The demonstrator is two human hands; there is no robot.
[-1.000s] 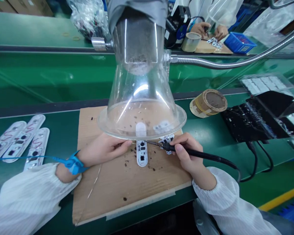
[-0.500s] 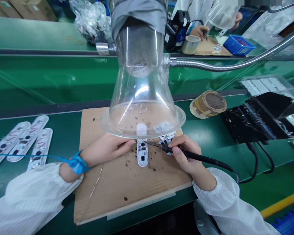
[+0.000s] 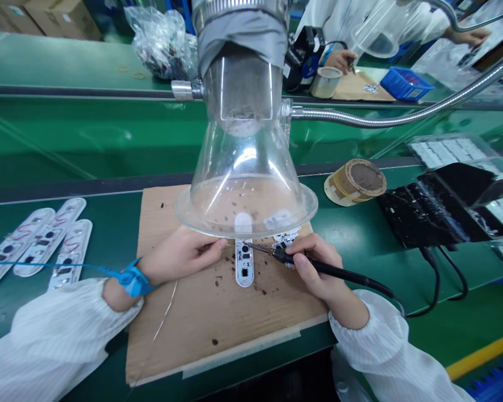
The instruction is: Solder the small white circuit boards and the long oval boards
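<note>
My right hand (image 3: 316, 265) is closed around a soldering iron (image 3: 305, 261), whose tip reaches the white circuit board (image 3: 245, 262) from the right. A thin solder wire (image 3: 165, 317) is pinched in my left hand (image 3: 195, 251), its short end pointing at the same spot on the board. The board lies lengthwise on a cardboard sheet (image 3: 201, 329), its far part seen through the clear fume hood (image 3: 247, 162). More white boards (image 3: 285, 239) lie just beyond my right fingers. A blue wrist strap (image 3: 136, 279) circles my left wrist.
Three long boards with red wires (image 3: 69, 254) rest at the left. A round tin (image 3: 356, 182) and a black soldering-iron stand (image 3: 436, 206) are on the right. Across the divider, a co-worker's hand (image 3: 339, 60) works near a blue basket (image 3: 406, 84). A metal flexible arm (image 3: 373, 119) crosses the upper right.
My left hand has drawn slightly left, with the solder end a little farther from the iron's tip. The iron has shifted slightly left. Across the divider, the co-worker's other hand has moved right.
</note>
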